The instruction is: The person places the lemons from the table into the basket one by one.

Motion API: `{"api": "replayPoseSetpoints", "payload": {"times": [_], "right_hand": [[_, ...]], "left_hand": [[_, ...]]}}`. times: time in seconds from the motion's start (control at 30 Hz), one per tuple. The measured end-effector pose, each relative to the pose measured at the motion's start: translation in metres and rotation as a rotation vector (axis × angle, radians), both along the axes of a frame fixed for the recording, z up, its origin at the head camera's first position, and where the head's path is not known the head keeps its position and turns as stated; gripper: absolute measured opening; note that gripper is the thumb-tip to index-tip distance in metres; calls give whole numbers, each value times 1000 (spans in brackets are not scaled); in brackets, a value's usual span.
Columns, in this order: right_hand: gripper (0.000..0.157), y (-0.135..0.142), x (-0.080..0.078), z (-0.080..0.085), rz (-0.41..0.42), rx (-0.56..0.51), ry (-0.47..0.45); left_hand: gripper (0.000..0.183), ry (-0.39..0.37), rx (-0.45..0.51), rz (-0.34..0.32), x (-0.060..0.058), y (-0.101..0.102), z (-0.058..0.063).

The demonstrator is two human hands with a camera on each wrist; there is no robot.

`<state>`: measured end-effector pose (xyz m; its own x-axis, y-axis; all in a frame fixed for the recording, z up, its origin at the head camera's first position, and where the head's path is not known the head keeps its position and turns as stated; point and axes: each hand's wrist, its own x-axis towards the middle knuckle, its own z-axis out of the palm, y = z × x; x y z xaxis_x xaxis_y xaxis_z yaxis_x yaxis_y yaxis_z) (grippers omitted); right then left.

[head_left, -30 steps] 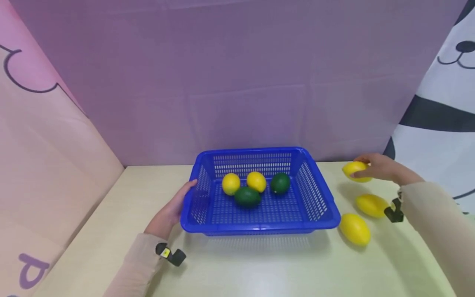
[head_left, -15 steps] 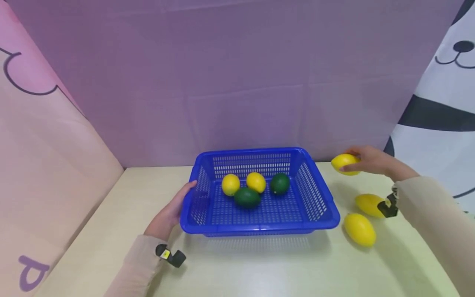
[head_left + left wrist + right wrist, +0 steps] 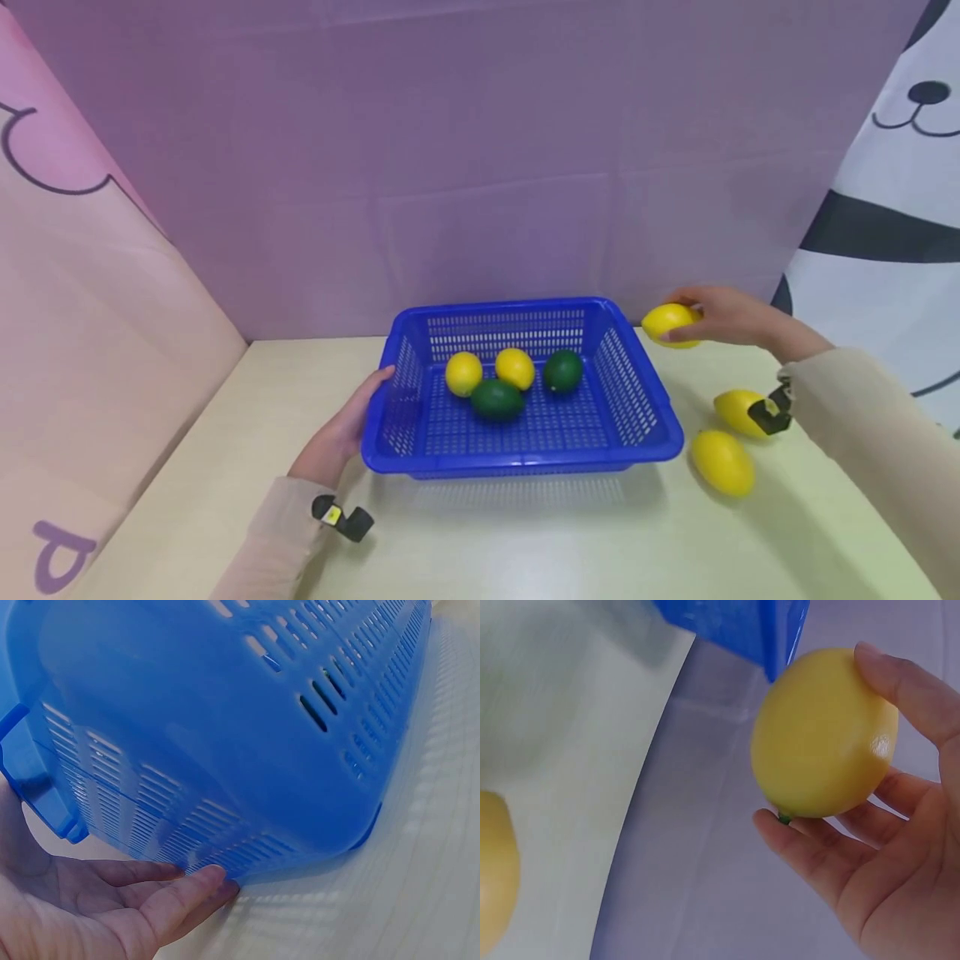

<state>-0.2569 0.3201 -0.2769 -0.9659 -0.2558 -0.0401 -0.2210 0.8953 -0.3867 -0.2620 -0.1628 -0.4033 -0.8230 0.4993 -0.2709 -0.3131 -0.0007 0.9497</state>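
Note:
My right hand (image 3: 731,317) holds a yellow lemon (image 3: 670,324) in the air just right of the blue basket's far right corner. In the right wrist view, thumb and fingers grip the lemon (image 3: 821,735), and a small green stem shows at its lower end. At the left side of the blue plastic basket (image 3: 525,460) is my left hand (image 3: 347,425), its thumb over the rim. Seen from the left wrist, the fingers (image 3: 180,900) lie against the slotted outer wall, low near the table. Inside the basket are two lemons (image 3: 514,368) and two dark green oval fruits (image 3: 498,401).
Two more lemons lie on the table right of the basket, one lemon (image 3: 723,463) nearer and another lemon (image 3: 738,412) partly behind the right wrist's camera (image 3: 772,410). A purple cloth backdrop (image 3: 487,167) rises behind the pale table (image 3: 510,542), with printed cloths at both sides.
My right hand has carried the lemon left and slightly up, toward the basket's far right corner. The nearer lemon on the table shifted slightly right early on. The left hand keeps its place on the basket.

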Motion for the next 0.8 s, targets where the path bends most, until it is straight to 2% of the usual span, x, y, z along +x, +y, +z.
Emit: {"api": "replayPoseSetpoints", "payload": {"times": [0.2,0.43,0.8], "right_hand": [[50,-18,2,3,49,-12,19],[52,-38,6,6,99,-57,-21],[50,-67,15,11,185,-35,-40]], "left_hand": [[78,-3,-6,12,0,0,0],[78,1,0,13,0,-1,0],[79,-10,2,7,0,0,0]]}}
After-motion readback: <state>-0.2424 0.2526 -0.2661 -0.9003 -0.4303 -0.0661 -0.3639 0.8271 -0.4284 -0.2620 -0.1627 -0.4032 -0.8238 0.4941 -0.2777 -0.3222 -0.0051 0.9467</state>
